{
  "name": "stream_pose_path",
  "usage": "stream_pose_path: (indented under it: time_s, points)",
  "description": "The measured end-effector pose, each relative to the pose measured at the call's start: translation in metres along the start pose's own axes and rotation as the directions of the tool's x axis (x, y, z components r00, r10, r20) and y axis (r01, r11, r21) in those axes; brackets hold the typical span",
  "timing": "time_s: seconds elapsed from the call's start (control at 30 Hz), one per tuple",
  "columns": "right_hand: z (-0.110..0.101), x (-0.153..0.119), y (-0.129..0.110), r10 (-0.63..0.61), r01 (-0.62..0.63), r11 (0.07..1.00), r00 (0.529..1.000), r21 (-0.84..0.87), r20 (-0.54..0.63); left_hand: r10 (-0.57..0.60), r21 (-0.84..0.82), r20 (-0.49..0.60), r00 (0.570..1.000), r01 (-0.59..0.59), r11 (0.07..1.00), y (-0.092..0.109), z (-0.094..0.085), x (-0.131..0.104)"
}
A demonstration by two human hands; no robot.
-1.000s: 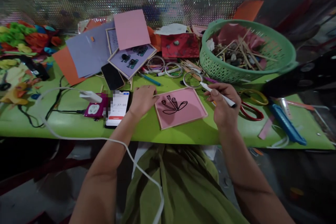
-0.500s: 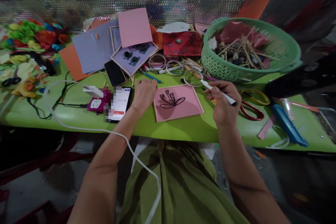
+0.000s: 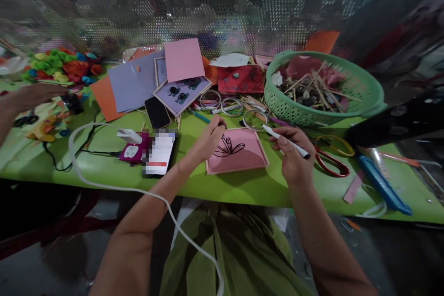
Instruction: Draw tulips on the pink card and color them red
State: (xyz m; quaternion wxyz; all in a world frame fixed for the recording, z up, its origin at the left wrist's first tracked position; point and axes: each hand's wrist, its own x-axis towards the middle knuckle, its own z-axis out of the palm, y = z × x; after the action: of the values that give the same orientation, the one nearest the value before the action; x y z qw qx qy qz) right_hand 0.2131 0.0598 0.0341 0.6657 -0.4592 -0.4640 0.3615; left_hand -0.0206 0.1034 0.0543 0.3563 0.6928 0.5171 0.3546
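A pink card in a thin wooden frame (image 3: 248, 159) lies flat on the green table, with a flower drawn on it in black lines. My left hand (image 3: 212, 138) is above the card's upper left part, its fingers curled together and partly covering the drawing. Whatever may be between those fingers is hidden. To the right of the card, my right hand (image 3: 296, 148) grips a white marker (image 3: 277, 136) with a black end. The marker's white end points up and left, raised off the card.
Behind the card lie wire rings (image 3: 231, 107) and sticks. A green basket (image 3: 294, 108) holding sticks and stones stands at the back right. Scissors with red handles (image 3: 331, 166) lie right. Left are a lit phone (image 3: 161, 152), a purple power adapter (image 3: 133, 151) and another person's hand (image 3: 41, 95).
My left hand has moved right from the card's left edge to over its upper left part, fingers curling. Another person's hand has come in at the left. The camera has tilted up slightly.
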Motion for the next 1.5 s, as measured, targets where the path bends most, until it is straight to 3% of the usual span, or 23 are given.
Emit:
stream_pose_path:
  time_s: [0.23,0.53,1.2,1.5]
  points:
    - [0.002,0.002,-0.001,0.083,-0.088,0.991,0.995,0.096,0.057,-0.027,-0.264,0.09,0.996,0.05,0.963,0.004,0.007,0.01]
    - [0.01,-0.003,-0.005,0.149,-0.169,0.977,0.977,0.133,0.151,-0.078,-0.433,0.175,0.981,0.148,0.889,-0.009,0.006,-0.002]
    - [0.007,-0.005,-0.005,0.199,-0.228,0.971,0.934,0.069,0.296,-0.018,-0.593,0.348,0.937,0.235,0.77,-0.001,0.019,-0.003]
    - [0.008,-0.006,-0.008,0.195,-0.207,0.978,0.934,0.008,0.3,0.036,-0.568,0.375,0.926,0.199,0.799,-0.002,0.019,-0.005]
